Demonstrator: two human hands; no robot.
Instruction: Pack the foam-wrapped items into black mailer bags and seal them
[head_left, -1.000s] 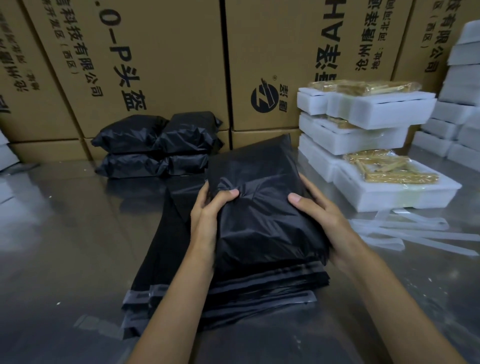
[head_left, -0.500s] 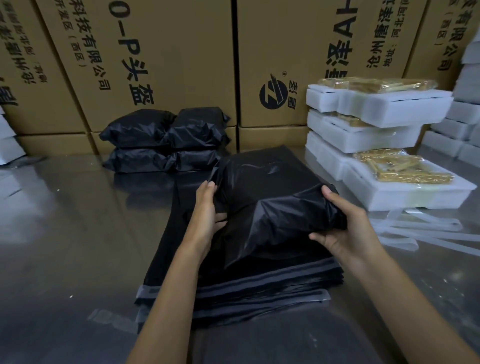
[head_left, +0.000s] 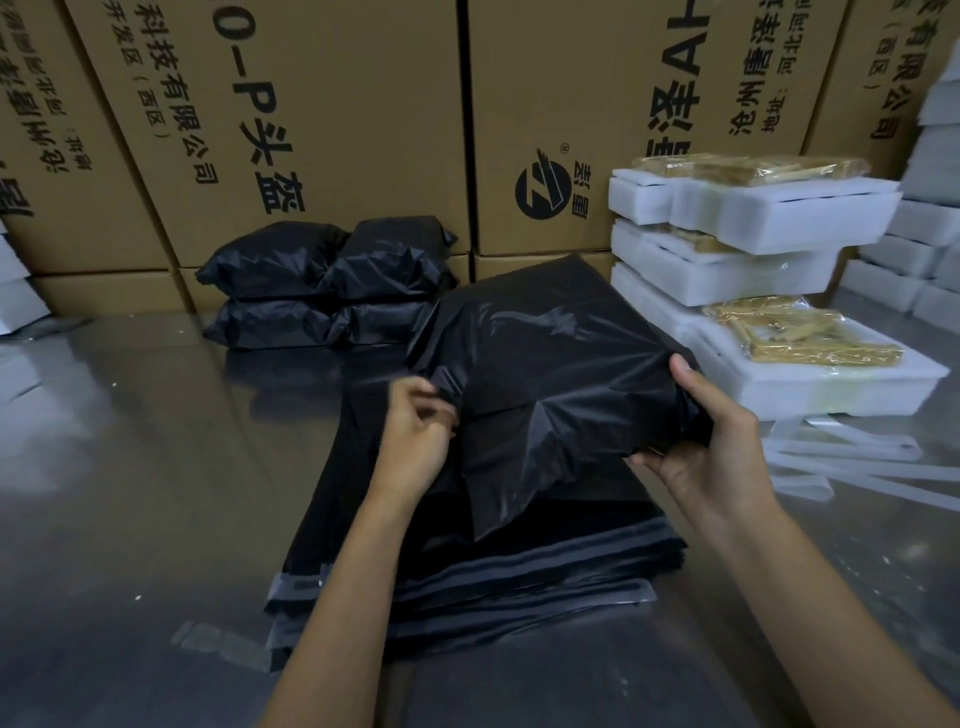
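A filled black mailer bag (head_left: 561, 374) is held above a flat pile of empty mailer bags (head_left: 467, 561), which lies on the shiny table (head_left: 130, 467) in front of the person. The bag is bulky and wrinkled, and its loose flap hangs down toward the pile. The left edge of the bag is pinched by the left hand (head_left: 415, 436), with the fingers curled and pressed together on the plastic. The right edge is gripped by the right hand (head_left: 706, 441): the thumb is laid on top and the other fingers are curled under the bag, so they are seen only partly.

Four sealed black packages (head_left: 327, 286) are stacked in two layers at the back of the table, against the large cardboard boxes (head_left: 311, 130) with printed text. To the right of the held bag, white foam trays (head_left: 753, 249) are piled, and gold-coloured items in clear film (head_left: 800, 332) are laid on some of them. Pale peeled strips (head_left: 857, 462) are scattered on the table just beside the lowest tray. More white foam pieces (head_left: 930, 218) are stacked at the far right
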